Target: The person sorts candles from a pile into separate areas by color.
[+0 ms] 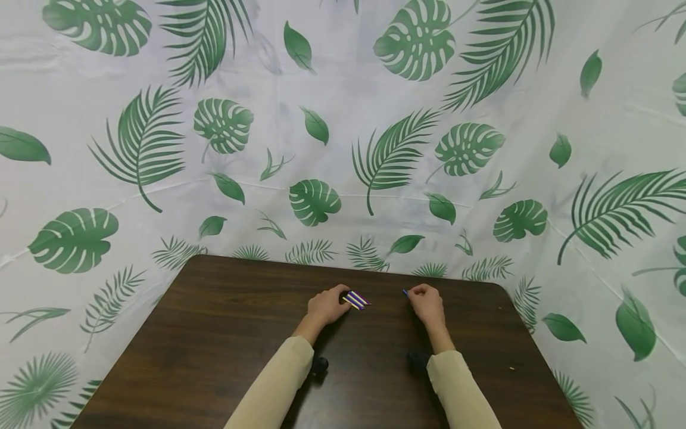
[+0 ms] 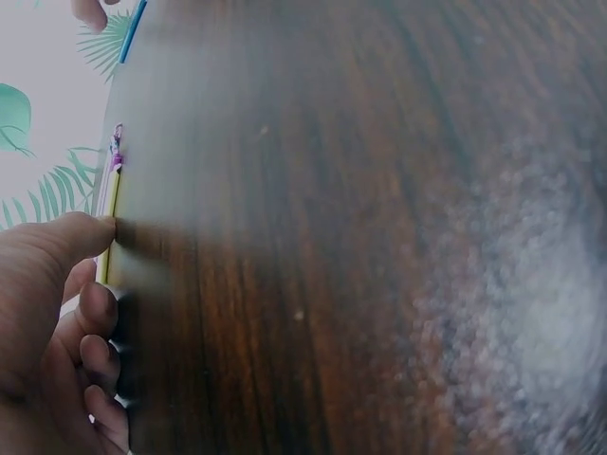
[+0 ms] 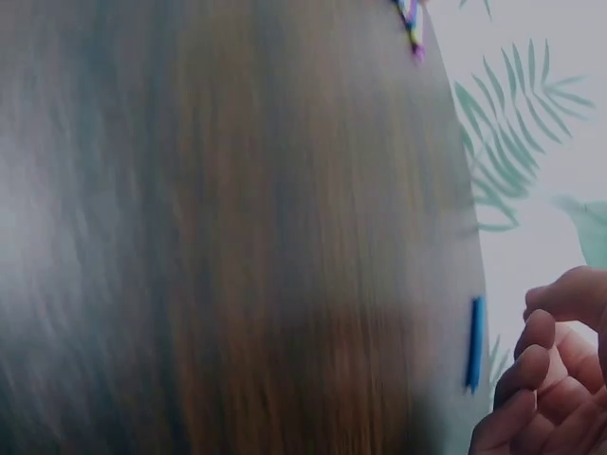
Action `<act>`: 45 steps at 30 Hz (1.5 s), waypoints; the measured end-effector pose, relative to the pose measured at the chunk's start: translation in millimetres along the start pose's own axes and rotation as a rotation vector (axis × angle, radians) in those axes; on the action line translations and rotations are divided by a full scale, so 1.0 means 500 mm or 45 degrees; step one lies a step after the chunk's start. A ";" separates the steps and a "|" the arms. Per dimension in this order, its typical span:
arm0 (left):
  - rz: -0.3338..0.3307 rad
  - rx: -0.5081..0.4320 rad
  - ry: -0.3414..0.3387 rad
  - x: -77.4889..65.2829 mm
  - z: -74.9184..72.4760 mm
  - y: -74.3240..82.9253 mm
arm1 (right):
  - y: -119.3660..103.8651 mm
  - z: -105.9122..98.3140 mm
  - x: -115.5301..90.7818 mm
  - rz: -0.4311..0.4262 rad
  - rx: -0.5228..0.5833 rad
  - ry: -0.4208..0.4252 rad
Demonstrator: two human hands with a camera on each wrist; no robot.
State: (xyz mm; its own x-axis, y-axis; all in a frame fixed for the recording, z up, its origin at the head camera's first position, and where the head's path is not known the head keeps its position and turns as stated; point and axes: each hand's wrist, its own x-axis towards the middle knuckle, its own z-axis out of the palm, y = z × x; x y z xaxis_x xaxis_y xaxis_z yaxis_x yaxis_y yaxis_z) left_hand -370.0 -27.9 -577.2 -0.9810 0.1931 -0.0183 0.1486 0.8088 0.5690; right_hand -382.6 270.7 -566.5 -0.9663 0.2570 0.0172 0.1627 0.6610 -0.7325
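Observation:
My left hand [image 1: 326, 306] pinches a flat bundle of slim yellow, white and purple striped sticks [image 1: 356, 300]. In the left wrist view its thumb lies against a yellow stick [image 2: 112, 223], with the other fingers curled below; a purple end points away from the hand. Over toward the right, my right hand [image 1: 427, 304] has its fingers loosely curled beside a short blue stick [image 1: 405, 292]. The right wrist view shows a small gap between that blue stick [image 3: 476, 343] and the fingertips [image 3: 537, 329], with nothing visible between thumb and forefinger.
Both hands are over the far part of a dark brown wooden table [image 1: 214, 333]. A tiny yellowish bit [image 1: 511, 368] lies at its right side. Behind the far edge hangs a white leaf-print cloth [image 1: 343, 149]. Dark wrist devices [image 1: 320, 365] show under the sleeves.

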 end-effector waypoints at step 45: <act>0.011 0.052 0.031 0.048 0.044 -0.040 | -0.103 0.150 -0.050 -0.193 -0.167 -0.252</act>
State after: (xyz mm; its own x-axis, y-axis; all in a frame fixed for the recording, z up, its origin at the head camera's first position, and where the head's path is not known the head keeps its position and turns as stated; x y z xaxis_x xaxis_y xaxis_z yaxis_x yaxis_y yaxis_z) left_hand -394.0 -27.1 -607.0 -0.9823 0.1873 0.0066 0.1617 0.8292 0.5351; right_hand -382.0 177.4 -580.0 -0.9996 0.0143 -0.0231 0.0257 0.7704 -0.6370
